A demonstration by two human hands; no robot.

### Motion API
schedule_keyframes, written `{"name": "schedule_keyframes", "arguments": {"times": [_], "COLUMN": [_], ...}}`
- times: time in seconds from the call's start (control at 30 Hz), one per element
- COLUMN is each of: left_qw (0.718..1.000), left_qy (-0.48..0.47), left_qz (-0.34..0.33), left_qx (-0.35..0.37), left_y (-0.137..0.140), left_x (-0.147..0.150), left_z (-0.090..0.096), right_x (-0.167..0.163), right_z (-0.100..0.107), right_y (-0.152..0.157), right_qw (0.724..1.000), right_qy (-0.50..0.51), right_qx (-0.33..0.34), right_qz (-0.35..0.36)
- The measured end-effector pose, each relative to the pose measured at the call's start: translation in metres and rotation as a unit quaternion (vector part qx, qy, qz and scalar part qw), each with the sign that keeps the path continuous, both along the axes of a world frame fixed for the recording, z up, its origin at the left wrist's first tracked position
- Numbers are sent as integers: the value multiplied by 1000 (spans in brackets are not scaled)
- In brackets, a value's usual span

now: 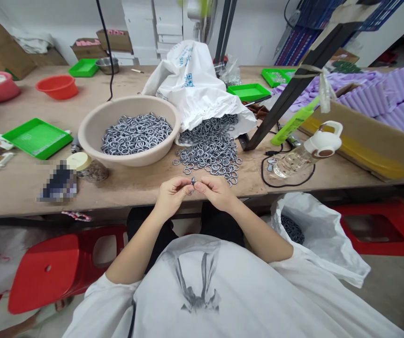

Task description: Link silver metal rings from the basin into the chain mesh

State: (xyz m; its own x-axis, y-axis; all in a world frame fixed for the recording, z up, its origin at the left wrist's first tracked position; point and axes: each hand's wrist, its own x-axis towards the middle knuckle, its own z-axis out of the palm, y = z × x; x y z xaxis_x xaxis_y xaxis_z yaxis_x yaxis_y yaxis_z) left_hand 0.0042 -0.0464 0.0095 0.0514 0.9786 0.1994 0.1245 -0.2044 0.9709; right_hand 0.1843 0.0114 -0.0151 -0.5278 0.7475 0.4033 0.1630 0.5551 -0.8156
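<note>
My left hand (pixel 171 193) and my right hand (pixel 213 190) meet at the table's front edge, fingertips pinched together on a small metal ring (pixel 192 181). Just beyond them lies a loose pile of metal rings (pixel 210 148) that spills from a white plastic bag (pixel 196 84). To the left of the pile stands a beige basin (pixel 92 134) filled with more rings (pixel 135 133).
Green trays (pixel 37 137) (pixel 248 91), an orange bowl (pixel 57 86), a jar with a yellow lid (pixel 82 164), a lying water bottle (pixel 307 152) and a box of purple rolls (pixel 384 101) crowd the wooden table (pixel 127 185). Red stools (pixel 61 265) and another bag of rings (pixel 314 232) sit below.
</note>
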Motion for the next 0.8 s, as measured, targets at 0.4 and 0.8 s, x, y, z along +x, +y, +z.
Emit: {"name": "schedule_keyframes", "arguments": {"times": [0.4,0.8], "left_qw": [829,816], "left_qy": [472,276], "left_qz": [297,494], "left_qx": [45,118], "left_y": [97,79], "left_x": [-107,-201], "left_z": [96,147], "right_x": [-39,-47], "right_z": [-12,-28], "right_y": [40,46], "right_qw": [929,905], "right_qy": [-346,-405], "right_qx": [13,16], "right_qz": [-131,-131]}}
